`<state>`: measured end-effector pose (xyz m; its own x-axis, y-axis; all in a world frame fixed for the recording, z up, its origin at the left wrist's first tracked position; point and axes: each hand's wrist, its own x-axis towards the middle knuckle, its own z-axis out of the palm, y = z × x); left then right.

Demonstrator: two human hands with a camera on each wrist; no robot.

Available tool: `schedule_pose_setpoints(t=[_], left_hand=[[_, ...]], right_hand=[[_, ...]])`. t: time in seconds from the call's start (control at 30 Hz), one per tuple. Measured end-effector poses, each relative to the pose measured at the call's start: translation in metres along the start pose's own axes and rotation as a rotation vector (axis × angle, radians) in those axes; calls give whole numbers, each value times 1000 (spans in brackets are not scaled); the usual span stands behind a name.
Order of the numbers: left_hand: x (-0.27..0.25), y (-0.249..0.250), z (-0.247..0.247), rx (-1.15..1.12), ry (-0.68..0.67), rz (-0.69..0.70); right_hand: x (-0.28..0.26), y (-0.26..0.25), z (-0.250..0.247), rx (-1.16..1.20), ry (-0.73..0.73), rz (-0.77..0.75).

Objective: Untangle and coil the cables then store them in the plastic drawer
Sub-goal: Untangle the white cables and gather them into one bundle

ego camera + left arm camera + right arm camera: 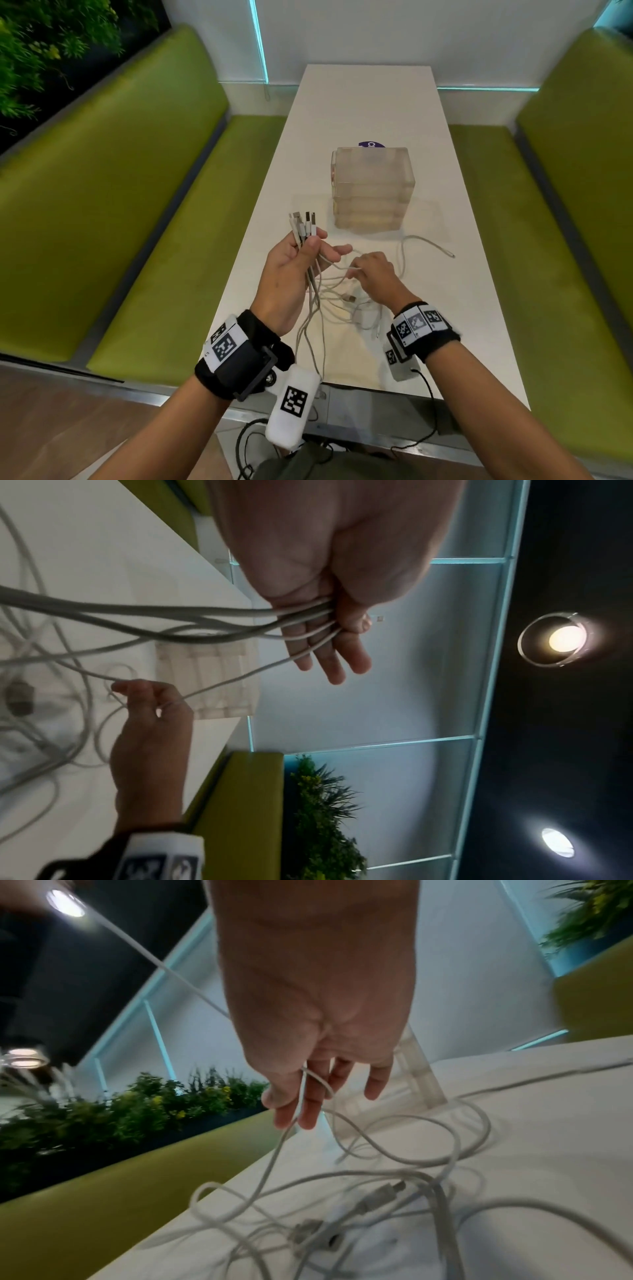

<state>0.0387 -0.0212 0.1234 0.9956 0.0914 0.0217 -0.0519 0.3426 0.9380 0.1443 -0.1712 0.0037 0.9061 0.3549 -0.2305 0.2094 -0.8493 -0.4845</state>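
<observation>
My left hand (301,253) is raised over the table's left edge and grips a bundle of several white cables (303,226) just below their plugs, which point up. The wrist view shows the cords (240,618) pinched under its thumb. Their lengths hang down into a tangle (346,301) on the white table (370,102). My right hand (371,270) hovers just right of it and pinches one thin white cable (291,1123) between thumb and fingers. The translucent plastic drawer unit (371,188) stands behind both hands, its drawers closed.
One loose cable end (445,253) lies to the right of the drawer unit. A purple round sticker (371,144) shows behind it. Green benches (164,240) flank the table on both sides. Plants (51,51) fill the far left corner.
</observation>
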Motion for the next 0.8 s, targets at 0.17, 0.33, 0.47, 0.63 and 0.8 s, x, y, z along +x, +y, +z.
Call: schedule_pose_setpoints(t=[0.17, 0.33, 0.47, 0.63, 0.8], left_hand=[[-3, 17, -4, -65, 13, 32], [11, -13, -24, 180, 63, -151], [15, -37, -15, 310, -47, -211], [23, -47, -11, 345, -100, -150], [30, -49, -13, 381, -144, -142]], right_hand=[[20, 8, -2, 165, 81, -22], [16, -16, -18, 286, 211, -86], [14, -28, -21, 120, 251, -273], [3, -35, -34, 227, 175, -329], [-5, -35, -40, 460, 100, -269]])
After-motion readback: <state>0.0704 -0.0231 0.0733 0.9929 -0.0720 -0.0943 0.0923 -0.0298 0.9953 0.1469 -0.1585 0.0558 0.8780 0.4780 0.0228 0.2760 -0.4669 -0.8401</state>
